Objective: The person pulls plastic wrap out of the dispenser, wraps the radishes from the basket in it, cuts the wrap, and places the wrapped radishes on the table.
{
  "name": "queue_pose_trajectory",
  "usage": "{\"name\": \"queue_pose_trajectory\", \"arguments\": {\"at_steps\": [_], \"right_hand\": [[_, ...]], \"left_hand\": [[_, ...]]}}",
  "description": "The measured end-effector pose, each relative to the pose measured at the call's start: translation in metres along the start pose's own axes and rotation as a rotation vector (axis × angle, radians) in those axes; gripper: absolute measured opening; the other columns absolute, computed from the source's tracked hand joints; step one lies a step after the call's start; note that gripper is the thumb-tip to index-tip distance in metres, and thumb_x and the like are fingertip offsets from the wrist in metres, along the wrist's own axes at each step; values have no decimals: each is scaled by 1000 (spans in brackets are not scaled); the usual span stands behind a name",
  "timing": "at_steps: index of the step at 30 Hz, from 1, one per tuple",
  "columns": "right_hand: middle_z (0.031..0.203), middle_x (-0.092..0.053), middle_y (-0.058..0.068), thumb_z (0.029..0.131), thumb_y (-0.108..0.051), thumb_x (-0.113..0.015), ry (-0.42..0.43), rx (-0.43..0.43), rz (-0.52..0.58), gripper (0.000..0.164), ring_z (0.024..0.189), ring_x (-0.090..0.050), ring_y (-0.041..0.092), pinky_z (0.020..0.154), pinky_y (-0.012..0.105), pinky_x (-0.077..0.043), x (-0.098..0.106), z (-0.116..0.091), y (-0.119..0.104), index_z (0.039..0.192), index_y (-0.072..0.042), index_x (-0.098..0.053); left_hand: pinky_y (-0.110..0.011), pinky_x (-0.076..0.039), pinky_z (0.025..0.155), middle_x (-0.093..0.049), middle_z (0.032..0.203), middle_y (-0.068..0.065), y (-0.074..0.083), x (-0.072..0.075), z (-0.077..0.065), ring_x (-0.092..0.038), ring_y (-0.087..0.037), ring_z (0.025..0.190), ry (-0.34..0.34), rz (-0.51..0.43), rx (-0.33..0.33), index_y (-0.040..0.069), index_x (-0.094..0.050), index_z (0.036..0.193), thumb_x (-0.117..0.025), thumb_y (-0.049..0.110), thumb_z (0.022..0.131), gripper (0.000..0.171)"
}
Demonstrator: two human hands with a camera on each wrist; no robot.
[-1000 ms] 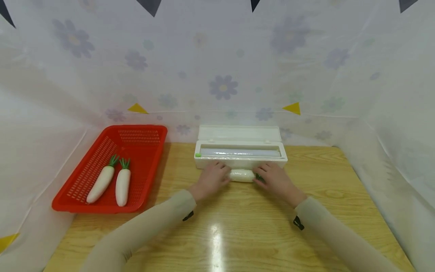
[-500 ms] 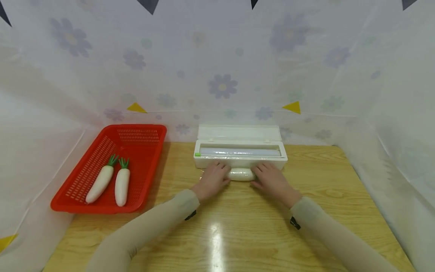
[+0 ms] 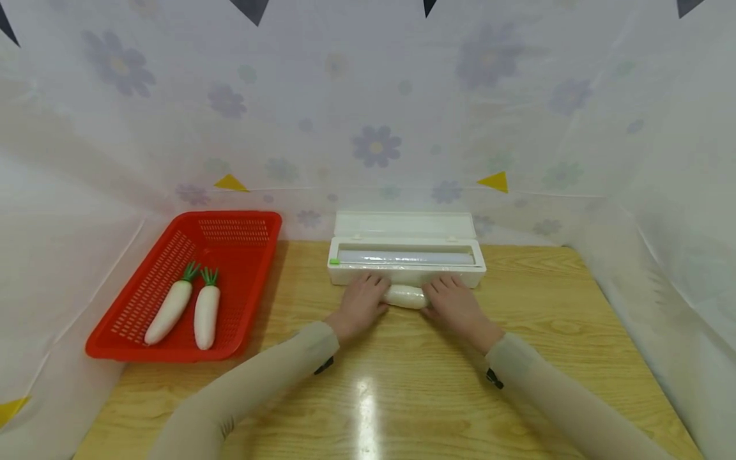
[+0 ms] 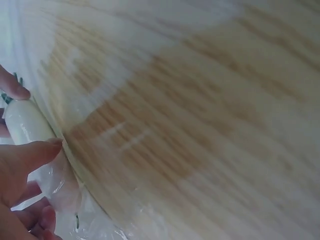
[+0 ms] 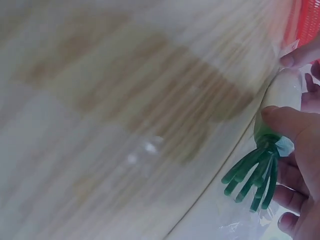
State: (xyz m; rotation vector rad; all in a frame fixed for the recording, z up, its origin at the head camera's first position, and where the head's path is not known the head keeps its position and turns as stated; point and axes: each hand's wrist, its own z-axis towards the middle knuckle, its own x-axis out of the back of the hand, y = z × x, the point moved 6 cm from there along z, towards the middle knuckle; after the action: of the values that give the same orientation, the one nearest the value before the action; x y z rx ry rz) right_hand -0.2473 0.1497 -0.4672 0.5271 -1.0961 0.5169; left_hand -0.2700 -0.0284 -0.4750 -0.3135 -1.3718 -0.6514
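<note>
A white radish in clear plastic film lies crosswise before the film box, held at both ends. My left hand grips its tip end, thumb on the near side and fingers behind, as the left wrist view shows. At the leafy end, my right hand pinches it between thumb and curled fingers. Green leaves stick out below that thumb in the right wrist view; the head view hides them under the hand. Loose clear film spreads past the radish tip.
Just behind the hands stands a white cling film box, lid raised, with a film roll inside. On the left of the wooden table, a red basket holds two bare white radishes. Patterned sheeting surrounds the table.
My right hand has shifted a little left along the radish, covering the green leaves that showed earlier in the head view. The left hand stays nearly in place.
</note>
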Motion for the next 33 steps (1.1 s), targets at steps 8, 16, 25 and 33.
{"name": "queue_pose_trajectory", "arguments": {"at_steps": [8, 16, 25, 33], "right_hand": [[92, -65, 9, 84, -36, -88, 19, -2, 7, 43, 89, -55, 29, 83, 45, -46, 6, 1, -5, 101, -4, -66], [94, -68, 10, 85, -37, -87, 28, -10, 40, 45, 86, -57, 29, 84, 45, -47, 7, 2, -11, 105, -2, -68], [92, -68, 8, 87, -35, -86, 31, -5, 90, 40, 83, -56, 26, 76, 42, -47, 8, 0, -14, 104, -3, -68], [89, -66, 7, 87, -34, -87, 29, -3, 101, 41, 82, -54, 25, 77, 42, -47, 10, -2, -17, 104, -3, -67]], "left_hand": [[-43, -43, 109, -64, 130, -8, -1, 2, -1, -56, -27, 121, 23, 24, -4, 9, -61, 129, -80, 22, 93, 43], [-42, -42, 110, -65, 131, -8, -3, 7, -2, -57, -27, 122, 39, 38, -15, 9, -61, 130, -77, 20, 96, 40], [-42, -42, 112, -66, 134, -8, -3, 12, -6, -57, -27, 123, 57, 33, -34, 8, -61, 136, -77, 21, 95, 46], [-42, -46, 107, -68, 127, -7, -3, 9, -9, -59, -26, 118, 48, 20, -39, 9, -63, 130, -80, 22, 93, 43]]}}
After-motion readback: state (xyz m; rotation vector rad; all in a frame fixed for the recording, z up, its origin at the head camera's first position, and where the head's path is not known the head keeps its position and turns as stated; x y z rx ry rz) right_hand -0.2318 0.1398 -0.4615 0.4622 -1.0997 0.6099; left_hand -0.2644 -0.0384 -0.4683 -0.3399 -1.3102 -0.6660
